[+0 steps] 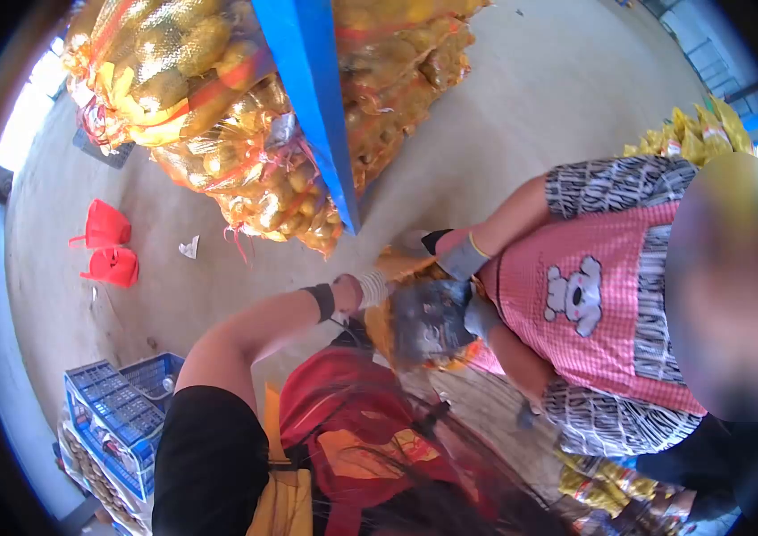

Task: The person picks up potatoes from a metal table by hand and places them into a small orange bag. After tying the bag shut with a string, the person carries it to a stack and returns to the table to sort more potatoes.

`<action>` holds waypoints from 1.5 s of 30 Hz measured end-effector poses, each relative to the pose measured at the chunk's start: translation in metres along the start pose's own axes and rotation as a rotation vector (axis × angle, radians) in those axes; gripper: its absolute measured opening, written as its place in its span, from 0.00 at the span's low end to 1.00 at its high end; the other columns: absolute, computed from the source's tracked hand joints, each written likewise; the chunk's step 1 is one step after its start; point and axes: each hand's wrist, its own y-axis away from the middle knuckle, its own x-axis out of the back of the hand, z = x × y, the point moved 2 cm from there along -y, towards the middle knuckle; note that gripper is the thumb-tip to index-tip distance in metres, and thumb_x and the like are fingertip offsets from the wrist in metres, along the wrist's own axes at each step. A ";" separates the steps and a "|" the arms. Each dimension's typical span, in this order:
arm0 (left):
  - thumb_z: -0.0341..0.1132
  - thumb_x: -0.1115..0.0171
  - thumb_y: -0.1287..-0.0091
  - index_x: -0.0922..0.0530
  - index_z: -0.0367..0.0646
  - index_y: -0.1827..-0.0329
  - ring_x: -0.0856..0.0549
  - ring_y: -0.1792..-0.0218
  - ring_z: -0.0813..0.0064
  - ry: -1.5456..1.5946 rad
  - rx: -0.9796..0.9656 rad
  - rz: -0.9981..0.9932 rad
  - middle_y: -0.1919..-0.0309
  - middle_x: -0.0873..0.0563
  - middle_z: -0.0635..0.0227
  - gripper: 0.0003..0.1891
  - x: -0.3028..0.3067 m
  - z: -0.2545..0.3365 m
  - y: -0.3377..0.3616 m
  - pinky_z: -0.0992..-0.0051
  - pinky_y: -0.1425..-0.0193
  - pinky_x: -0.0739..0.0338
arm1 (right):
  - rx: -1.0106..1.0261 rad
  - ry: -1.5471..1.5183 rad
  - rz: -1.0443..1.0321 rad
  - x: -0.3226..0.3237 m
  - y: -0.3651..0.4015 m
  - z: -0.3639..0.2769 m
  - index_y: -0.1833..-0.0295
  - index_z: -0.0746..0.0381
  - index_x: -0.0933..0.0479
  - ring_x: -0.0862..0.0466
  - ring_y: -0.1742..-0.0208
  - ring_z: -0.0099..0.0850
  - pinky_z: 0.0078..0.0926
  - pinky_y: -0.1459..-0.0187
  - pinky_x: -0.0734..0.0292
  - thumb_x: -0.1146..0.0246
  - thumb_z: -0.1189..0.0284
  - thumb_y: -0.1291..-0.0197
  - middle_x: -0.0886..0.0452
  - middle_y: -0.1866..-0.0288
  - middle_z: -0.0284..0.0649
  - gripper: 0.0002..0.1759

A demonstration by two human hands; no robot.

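My left hand [373,288], in a pale striped glove with a dark band at the wrist, is closed at the edge of a dark grey container [432,323]. Its fingertips are hidden there, and I cannot tell what they grip. Orange mesh bag material [381,332] shows along the container's near side. Across from me, a co-worker in a pink checked apron [566,295] has one grey-gloved hand [464,259] on the container and the other gloved hand [481,316] at its far side. My right hand is out of sight.
Orange mesh sacks of potatoes [245,143] are piled beyond a blue post [316,107]. Red baskets [111,243] stand on the concrete floor at left, above blue plastic crates [115,406]. Yellow bags [607,487] lie at lower right; more yellow bags [700,129] stand at upper right.
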 end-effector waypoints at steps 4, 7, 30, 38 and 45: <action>0.51 0.49 0.30 0.16 0.36 0.58 0.14 0.62 0.47 -0.062 0.319 0.019 0.66 0.14 0.47 0.24 0.047 0.051 -0.004 0.54 0.56 0.22 | 0.306 0.051 0.308 -0.040 -0.043 0.062 0.51 0.64 0.21 0.15 0.63 0.51 0.46 0.63 0.20 0.45 0.71 0.37 0.17 0.68 0.52 0.13; 0.48 0.48 0.32 0.16 0.38 0.56 0.13 0.60 0.48 -0.097 0.458 0.148 0.63 0.13 0.48 0.22 0.038 0.025 -0.026 0.55 0.56 0.21 | 0.206 -0.181 0.212 0.011 -0.058 0.034 0.60 0.67 0.20 0.15 0.61 0.51 0.45 0.60 0.22 0.47 0.60 0.33 0.16 0.68 0.55 0.20; 0.51 0.51 0.28 0.14 0.43 0.60 0.13 0.60 0.51 0.042 0.932 0.316 0.64 0.13 0.51 0.22 -0.006 -0.015 0.084 0.57 0.54 0.19 | 0.430 0.181 -0.018 0.146 -0.150 -0.013 0.36 0.60 0.27 0.23 0.36 0.47 0.48 0.36 0.30 0.35 0.43 0.45 0.25 0.34 0.53 0.39; 0.50 0.50 0.28 0.16 0.43 0.64 0.13 0.61 0.53 -0.009 0.972 0.499 0.66 0.12 0.55 0.20 0.001 -0.034 0.111 0.57 0.57 0.19 | 0.626 0.760 -0.199 0.110 -0.175 -0.017 0.22 0.42 0.45 0.50 0.22 0.64 0.75 0.32 0.51 0.33 0.37 0.53 0.54 0.19 0.49 0.54; 0.51 0.50 0.29 0.16 0.46 0.63 0.13 0.61 0.53 0.020 1.027 0.547 0.65 0.13 0.54 0.20 -0.018 -0.042 0.119 0.57 0.57 0.19 | 0.538 0.689 -0.187 0.097 -0.193 -0.033 0.22 0.37 0.44 0.50 0.23 0.65 0.77 0.33 0.50 0.32 0.41 0.50 0.54 0.18 0.48 0.50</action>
